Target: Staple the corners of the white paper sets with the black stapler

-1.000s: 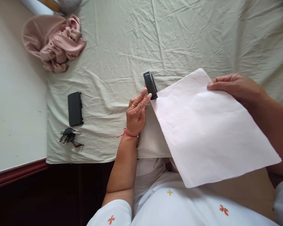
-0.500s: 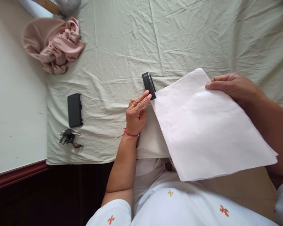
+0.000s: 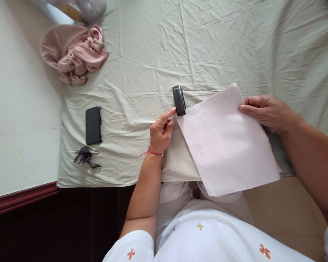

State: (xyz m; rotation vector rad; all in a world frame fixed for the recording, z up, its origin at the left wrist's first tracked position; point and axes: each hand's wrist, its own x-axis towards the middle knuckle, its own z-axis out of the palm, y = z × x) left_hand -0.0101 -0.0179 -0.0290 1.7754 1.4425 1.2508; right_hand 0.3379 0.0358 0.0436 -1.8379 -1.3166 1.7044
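Left hand (image 3: 161,135) outstretched to stapler (image 3: 178,100)

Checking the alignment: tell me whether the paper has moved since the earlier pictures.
Yes. Judged against the black phone, the lower right corner of the paper has shifted left in the view, toward the phone, and slightly up.

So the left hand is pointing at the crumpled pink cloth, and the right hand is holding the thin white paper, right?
Not quite: the head view shows the left hand with a fingertip at the near end of the slim black stapler, not the crumpled pink cloth. The right hand is indeed holding the thin white paper.
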